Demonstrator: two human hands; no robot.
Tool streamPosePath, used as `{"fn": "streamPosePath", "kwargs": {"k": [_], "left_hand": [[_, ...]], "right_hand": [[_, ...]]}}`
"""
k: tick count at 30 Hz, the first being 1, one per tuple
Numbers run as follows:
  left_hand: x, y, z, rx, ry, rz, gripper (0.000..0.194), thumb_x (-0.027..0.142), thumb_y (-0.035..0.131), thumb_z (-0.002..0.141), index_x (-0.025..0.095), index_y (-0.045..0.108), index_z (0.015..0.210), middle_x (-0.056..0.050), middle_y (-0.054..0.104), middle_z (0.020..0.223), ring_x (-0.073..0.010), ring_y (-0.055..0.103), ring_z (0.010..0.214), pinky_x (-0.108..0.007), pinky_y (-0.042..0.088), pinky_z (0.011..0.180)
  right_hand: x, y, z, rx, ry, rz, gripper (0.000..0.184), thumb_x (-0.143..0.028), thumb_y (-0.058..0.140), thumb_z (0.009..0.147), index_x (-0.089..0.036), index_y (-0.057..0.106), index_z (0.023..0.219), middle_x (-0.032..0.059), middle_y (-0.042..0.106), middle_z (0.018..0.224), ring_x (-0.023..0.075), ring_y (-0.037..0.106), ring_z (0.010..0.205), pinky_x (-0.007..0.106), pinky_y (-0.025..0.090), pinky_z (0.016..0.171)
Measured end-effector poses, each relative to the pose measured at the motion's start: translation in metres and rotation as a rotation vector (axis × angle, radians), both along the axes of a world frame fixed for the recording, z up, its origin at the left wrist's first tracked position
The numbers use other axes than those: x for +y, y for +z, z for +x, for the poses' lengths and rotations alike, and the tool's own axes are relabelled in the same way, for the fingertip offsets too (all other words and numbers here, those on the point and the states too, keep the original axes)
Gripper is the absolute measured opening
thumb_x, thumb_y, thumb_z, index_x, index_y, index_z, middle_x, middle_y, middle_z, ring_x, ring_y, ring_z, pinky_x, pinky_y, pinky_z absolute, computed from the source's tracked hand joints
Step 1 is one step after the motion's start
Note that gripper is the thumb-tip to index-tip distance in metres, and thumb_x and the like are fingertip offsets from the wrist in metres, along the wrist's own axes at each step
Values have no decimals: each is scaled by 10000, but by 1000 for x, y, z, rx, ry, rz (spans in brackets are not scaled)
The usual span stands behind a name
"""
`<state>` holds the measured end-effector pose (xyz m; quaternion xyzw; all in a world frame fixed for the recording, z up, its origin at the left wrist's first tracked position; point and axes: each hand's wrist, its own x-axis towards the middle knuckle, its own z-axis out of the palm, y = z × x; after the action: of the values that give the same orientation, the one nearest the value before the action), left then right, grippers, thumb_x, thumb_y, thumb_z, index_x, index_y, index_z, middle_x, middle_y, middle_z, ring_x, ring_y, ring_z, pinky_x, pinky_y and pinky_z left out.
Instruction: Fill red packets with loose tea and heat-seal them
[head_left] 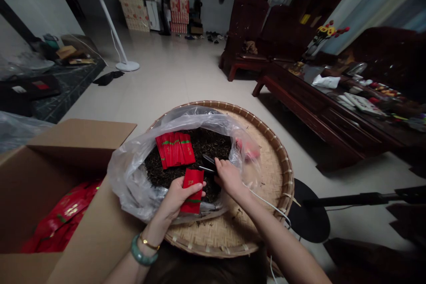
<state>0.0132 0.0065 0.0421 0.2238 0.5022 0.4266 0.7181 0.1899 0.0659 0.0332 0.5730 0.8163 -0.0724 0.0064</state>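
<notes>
In the head view my left hand (176, 199) holds a small red packet (193, 179) upright, thumb across its front. My right hand (229, 177) grips a black and silver handheld heat sealer (209, 159), its two jaws apart beside the packet's top edge. A white cord (271, 206) trails from beneath that hand. Below both hands, dark loose tea leaves (213, 142) fill a clear plastic bag (128, 177) with its mouth spread wide. A fanned row of red packets (175, 148) lies on the leaves.
The bag sits on a round woven bamboo tray (273, 164). Left of it, an open cardboard box (109, 230) contains red packets (66, 211). A black round stand base (313, 213) is at the right. Beyond are a wooden table (299, 102) and a white fan (128, 66).
</notes>
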Motion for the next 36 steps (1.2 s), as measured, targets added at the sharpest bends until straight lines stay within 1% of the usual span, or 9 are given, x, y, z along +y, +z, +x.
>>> {"fn": "streamPosePath", "kwargs": {"k": [5, 7, 11, 16, 19, 23, 28, 32, 36], "left_hand": [[0, 0, -4, 48, 7, 37, 672, 434, 903, 420, 70, 620, 909, -169, 681, 942, -216, 672, 655, -240, 545, 549], [1, -1, -3, 66, 5, 54, 664, 435, 900, 423, 69, 627, 905, -161, 684, 927, -211, 672, 656, -235, 542, 559], [3, -1, -1, 94, -28, 75, 653, 448, 891, 428, 66, 637, 893, -141, 689, 881, -206, 668, 658, -232, 529, 561], [2, 2, 1, 94, -88, 135, 613, 430, 888, 419, 69, 649, 854, -98, 689, 804, -193, 655, 662, -262, 540, 638], [1, 4, 0, 127, -104, 145, 576, 430, 879, 437, 73, 639, 820, -90, 684, 755, -185, 646, 630, -247, 524, 595], [1, 2, -1, 145, -124, 134, 554, 438, 873, 445, 74, 620, 776, -77, 664, 672, -174, 630, 579, -226, 498, 532], [3, -1, -2, 107, -179, 139, 551, 405, 881, 444, 66, 643, 807, -96, 679, 745, -175, 641, 606, -234, 518, 567], [4, 1, -3, 86, -206, 141, 535, 377, 885, 452, 73, 646, 821, -105, 691, 815, -169, 644, 605, -239, 533, 584], [5, 2, -4, 88, -216, 124, 543, 372, 887, 448, 75, 636, 827, -109, 696, 816, -173, 650, 604, -237, 539, 591]], "right_hand": [[8, 21, 37, 565, 6, -98, 495, -286, 588, 821, -140, 498, 1285, 129, 630, 1186, 247, 607, 1024, 384, 481, 873], [7, 35, 47, 692, 24, -172, 497, -345, 588, 830, -155, 518, 1284, 121, 620, 1224, 258, 605, 1054, 416, 474, 905], [-5, 61, 45, 706, 168, -325, 483, -345, 617, 817, -174, 554, 1264, 105, 625, 1225, 254, 610, 1059, 389, 482, 902], [-17, 78, 24, 607, 309, -344, 399, -264, 616, 816, -187, 597, 1208, 87, 688, 1092, 225, 656, 897, 307, 503, 763], [-18, 79, 16, 574, 318, -337, 345, -232, 592, 827, -182, 620, 1167, 88, 696, 1062, 220, 657, 879, 302, 490, 766], [-16, 74, 13, 575, 322, -323, 293, -213, 538, 859, -169, 631, 1133, 80, 705, 1010, 204, 657, 841, 280, 481, 734], [-13, 66, 15, 599, 293, -323, 268, -239, 515, 877, -157, 636, 1101, 87, 699, 1003, 200, 643, 846, 281, 472, 739], [-8, 63, 18, 658, 238, -451, 299, -277, 534, 862, -135, 635, 1106, 77, 695, 955, 174, 615, 761, 262, 463, 669], [-1, 59, 24, 820, 59, -637, 377, -348, 544, 846, -146, 613, 1156, 50, 676, 887, 115, 542, 598, 222, 432, 530]]}}
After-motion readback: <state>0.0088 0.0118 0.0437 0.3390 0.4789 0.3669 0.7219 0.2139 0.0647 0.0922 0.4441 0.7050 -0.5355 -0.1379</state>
